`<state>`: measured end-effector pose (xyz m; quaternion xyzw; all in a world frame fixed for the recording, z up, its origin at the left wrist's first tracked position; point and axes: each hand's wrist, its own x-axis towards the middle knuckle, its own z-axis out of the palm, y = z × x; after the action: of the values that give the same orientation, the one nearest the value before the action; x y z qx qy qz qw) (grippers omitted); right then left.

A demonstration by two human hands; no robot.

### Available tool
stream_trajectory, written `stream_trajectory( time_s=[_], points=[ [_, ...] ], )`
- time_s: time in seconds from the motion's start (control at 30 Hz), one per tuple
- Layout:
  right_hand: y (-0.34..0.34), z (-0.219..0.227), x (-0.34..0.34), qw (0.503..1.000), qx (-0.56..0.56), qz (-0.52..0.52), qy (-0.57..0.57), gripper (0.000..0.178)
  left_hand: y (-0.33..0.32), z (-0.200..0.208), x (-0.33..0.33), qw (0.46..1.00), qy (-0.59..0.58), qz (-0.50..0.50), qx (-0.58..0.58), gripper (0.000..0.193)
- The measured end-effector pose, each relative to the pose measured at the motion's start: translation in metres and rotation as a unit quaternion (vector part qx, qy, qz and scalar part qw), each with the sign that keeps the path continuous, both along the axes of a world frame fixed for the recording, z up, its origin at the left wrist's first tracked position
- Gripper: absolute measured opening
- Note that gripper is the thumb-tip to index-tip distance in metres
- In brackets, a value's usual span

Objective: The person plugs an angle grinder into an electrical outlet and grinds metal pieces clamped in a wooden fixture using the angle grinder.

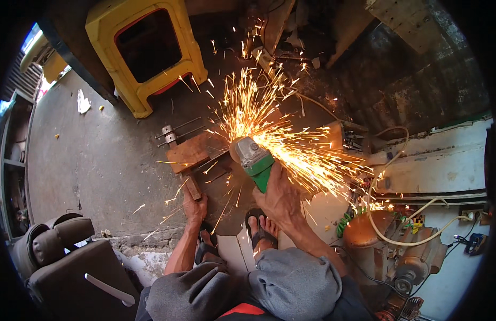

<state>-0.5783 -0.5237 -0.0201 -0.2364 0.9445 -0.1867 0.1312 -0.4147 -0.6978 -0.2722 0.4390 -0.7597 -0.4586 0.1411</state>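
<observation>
My right hand (281,199) is wrapped round the green body of an angle grinder (254,156). Its disc (235,150) meets work near a dark metal edge, and bright sparks (248,109) burst forward and to the right. The exact contact point is lost in the glare. Lower left of the grinder, my left hand (195,206) is closed on a short brown bar (193,187). Just beyond that bar lies a rust-brown block (190,152). Next to the block is a small metal bracket with two thin rods (168,135).
A yellow plastic stool (146,91) stands far left, a dark padded seat (79,267) near left. At right, a pale hose (372,198) loops past a motor-like machine (419,257) and an orange-brown rounded housing (370,229). My sandalled feet (263,227) rest close below the grinder.
</observation>
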Motion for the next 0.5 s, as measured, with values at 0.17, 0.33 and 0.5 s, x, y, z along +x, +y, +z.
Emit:
stream_trajectory(
  time_s=[0.17,0.33,0.5],
  points=[
    [0.002,-0.006,-0.001,1.000,-0.016,0.010,0.011,0.072,-0.006,-0.013,0.007,0.998,0.038,-0.025,-0.053,0.098],
    [0.001,-0.011,-0.001,0.999,-0.040,0.014,0.025,0.071,-0.003,-0.014,0.010,0.996,0.069,-0.015,-0.055,0.096],
    [0.005,-0.009,-0.003,1.000,0.007,-0.006,0.006,0.065,-0.001,0.016,-0.001,0.999,0.046,0.005,-0.019,0.090]
  ],
)
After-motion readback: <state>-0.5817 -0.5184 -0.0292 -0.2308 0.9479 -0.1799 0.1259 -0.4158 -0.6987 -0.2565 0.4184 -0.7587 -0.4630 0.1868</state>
